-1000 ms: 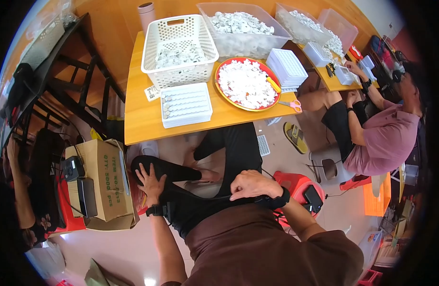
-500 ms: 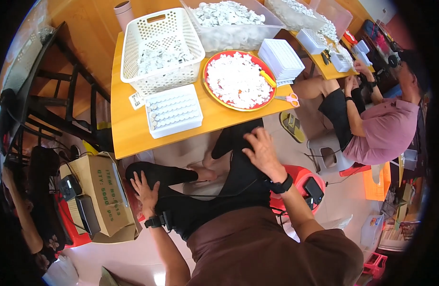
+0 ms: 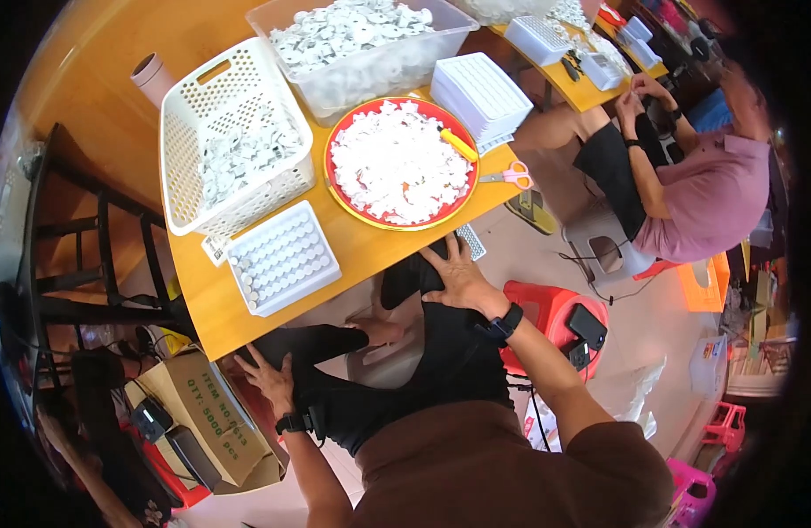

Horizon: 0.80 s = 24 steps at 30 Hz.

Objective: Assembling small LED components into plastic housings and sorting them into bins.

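Note:
My left hand (image 3: 270, 382) rests on my left thigh with its fingers spread, holding nothing. On my right knee lies my right hand (image 3: 463, 280), also spread and bare of any object. In front of them, on the wooden table (image 3: 214, 319), stands a white tray (image 3: 293, 297) with rows of round slots. A few small round pieces sit along its left side. Right of it, a red round plate (image 3: 332, 180) is heaped with small white parts (image 3: 397, 167), and a yellow-handled tool (image 3: 459, 145) lies on its rim. Pink-handled scissors (image 3: 511, 175) lie at the table's right edge.
Behind are a white perforated basket (image 3: 194, 180) and a clear bin (image 3: 335, 84), both holding small parts. Stacked white trays (image 3: 483, 97) stand right. A cardboard box (image 3: 203, 414) is by my left side, a red stool (image 3: 537, 308) at right. A co-worker (image 3: 696, 194) sits beyond.
My right hand has come down from above my thigh onto my right knee. The left hand stays on the left thigh. The view has turned, shifting the table leftward and tilting it.

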{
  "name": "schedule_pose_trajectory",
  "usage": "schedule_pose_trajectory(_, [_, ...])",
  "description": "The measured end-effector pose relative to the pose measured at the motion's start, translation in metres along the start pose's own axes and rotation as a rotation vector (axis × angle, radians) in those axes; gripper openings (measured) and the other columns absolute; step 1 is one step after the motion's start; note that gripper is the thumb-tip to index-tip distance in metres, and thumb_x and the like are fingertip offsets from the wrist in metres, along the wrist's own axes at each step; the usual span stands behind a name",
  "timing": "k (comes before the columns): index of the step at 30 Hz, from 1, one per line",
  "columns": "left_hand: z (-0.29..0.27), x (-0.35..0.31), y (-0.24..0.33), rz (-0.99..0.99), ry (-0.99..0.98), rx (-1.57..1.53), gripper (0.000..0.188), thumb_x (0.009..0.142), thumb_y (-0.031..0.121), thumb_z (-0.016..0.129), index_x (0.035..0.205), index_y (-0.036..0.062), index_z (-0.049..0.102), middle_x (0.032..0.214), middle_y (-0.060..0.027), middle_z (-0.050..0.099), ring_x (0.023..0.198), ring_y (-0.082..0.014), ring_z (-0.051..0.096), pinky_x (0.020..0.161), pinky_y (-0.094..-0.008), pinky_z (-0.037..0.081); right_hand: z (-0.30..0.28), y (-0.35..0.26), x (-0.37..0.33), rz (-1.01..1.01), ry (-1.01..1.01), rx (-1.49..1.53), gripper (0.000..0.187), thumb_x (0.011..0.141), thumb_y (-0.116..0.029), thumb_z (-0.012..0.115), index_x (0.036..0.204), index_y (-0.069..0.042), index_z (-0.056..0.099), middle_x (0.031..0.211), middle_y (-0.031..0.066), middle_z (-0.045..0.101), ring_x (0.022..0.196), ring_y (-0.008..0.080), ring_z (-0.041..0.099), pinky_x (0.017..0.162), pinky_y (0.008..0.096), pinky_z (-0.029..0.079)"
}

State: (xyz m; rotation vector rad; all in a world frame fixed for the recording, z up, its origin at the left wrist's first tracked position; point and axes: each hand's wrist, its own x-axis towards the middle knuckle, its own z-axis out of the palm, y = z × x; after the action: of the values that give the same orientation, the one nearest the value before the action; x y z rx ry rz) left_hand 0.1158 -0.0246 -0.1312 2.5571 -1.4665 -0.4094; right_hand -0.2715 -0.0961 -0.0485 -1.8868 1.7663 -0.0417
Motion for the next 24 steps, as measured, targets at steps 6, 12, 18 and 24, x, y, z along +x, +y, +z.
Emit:
schedule_pose_trajectory(6, [0.003, 0.005, 0.03, -0.079, -0.012, 0.102, 0.091, 0.07, 0.035, 0.074, 0.141, 0.0195, 0.019, 0.145, -0.0183, 0.009, 0.116, -0.0505, 0.035, 0.084, -0.0552, 0.046, 0.012, 0.039, 0.014, -0.04, 0.109, 0.02, 0.095, 0.059, -0.036, 0.08, 0.137, -0.016, 0.03, 0.141, 0.0309, 0.001, 0.127, 0.0535, 0.008, 0.106, 0.0553, 0.016])
schedule_pose_trajectory(12, [-0.001, 0.023, 0.014, -0.261, -0.016, 0.087, 0.096, 0.067, 0.049, 0.072, 0.142, 0.022, 0.019, 0.138, -0.0255, 0.023, 0.107, -0.0533, 0.044, 0.084, -0.0546, 0.044, -0.018, 0.084, 0.054, -0.049, 0.023, 0.041, 0.09, 0.065, -0.042, 0.075, 0.135, -0.008, 0.031, 0.139, 0.0185, 0.033, 0.131, 0.0331, 0.024, 0.106, 0.0469, 0.021])
schedule_pose_trajectory(18, [-0.001, 0.052, -0.01, -0.211, 0.03, -0.007, 0.071, 0.07, 0.045, 0.071, 0.125, 0.0085, 0.043, 0.115, -0.0293, 0.05, 0.103, -0.0422, 0.053, 0.086, -0.0449, 0.045, -0.033, 0.086, 0.055, 0.024, -0.045, 0.129, 0.092, 0.065, -0.04, 0.076, 0.136, -0.005, 0.03, 0.141, 0.0188, 0.028, 0.132, 0.0315, 0.023, 0.107, 0.0349, 0.022])
schedule_pose_trajectory(24, [0.003, 0.056, -0.024, -0.229, 0.122, -0.037, 0.063, 0.074, 0.041, 0.068, 0.118, 0.0017, 0.047, 0.108, -0.0266, 0.056, 0.101, -0.0388, 0.055, 0.083, -0.0447, 0.046, -0.01, 0.101, 0.071, 0.163, -0.104, 0.386, 0.089, 0.065, -0.028, 0.078, 0.136, -0.003, 0.029, 0.139, 0.0169, 0.035, 0.131, 0.0259, 0.028, 0.106, 0.0341, 0.025])
